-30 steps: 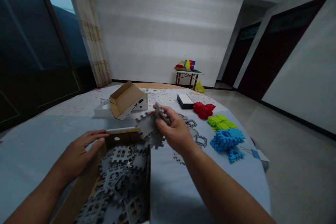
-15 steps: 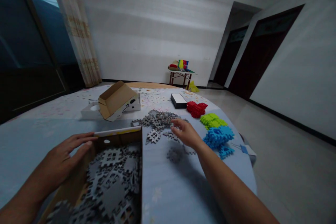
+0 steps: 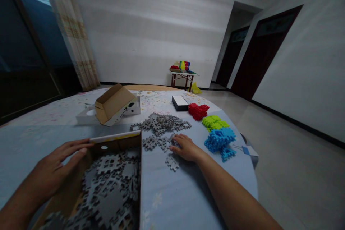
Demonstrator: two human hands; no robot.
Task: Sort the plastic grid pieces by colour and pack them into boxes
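My left hand (image 3: pixel 58 163) grips the far left corner of an open cardboard box (image 3: pixel 115 138), thumb on the inside and fingers along the rim. Grey interlocking plastic pieces (image 3: pixel 113 197) with notched edges fill the box, some solid and some with window grids. My right hand (image 3: pixel 185 148) is low over the table to the right of the box, palm down, thumb and fingers apart. Its fingertips touch or hover at a few loose grey pieces (image 3: pixel 163 144); contact is partly hidden. One grey piece (image 3: pixel 171 162) lies just nearer. Beyond is a larger grey pile (image 3: pixel 161 124).
Along the right side lie blue pieces (image 3: pixel 219 139), green pieces (image 3: pixel 215 123) and red pieces (image 3: pixel 198 111). A black-and-white box (image 3: pixel 180 102) stands behind them. At the back left, an open brown carton (image 3: pixel 115 101) leans on a white tray (image 3: pixel 86 115). The round table's edge curves at right.
My right hand has lowered to the table and moved slightly nearer. A grey piece that was blurred in the air now rests on the cloth. My left hand keeps its hold; the view shifted slightly.
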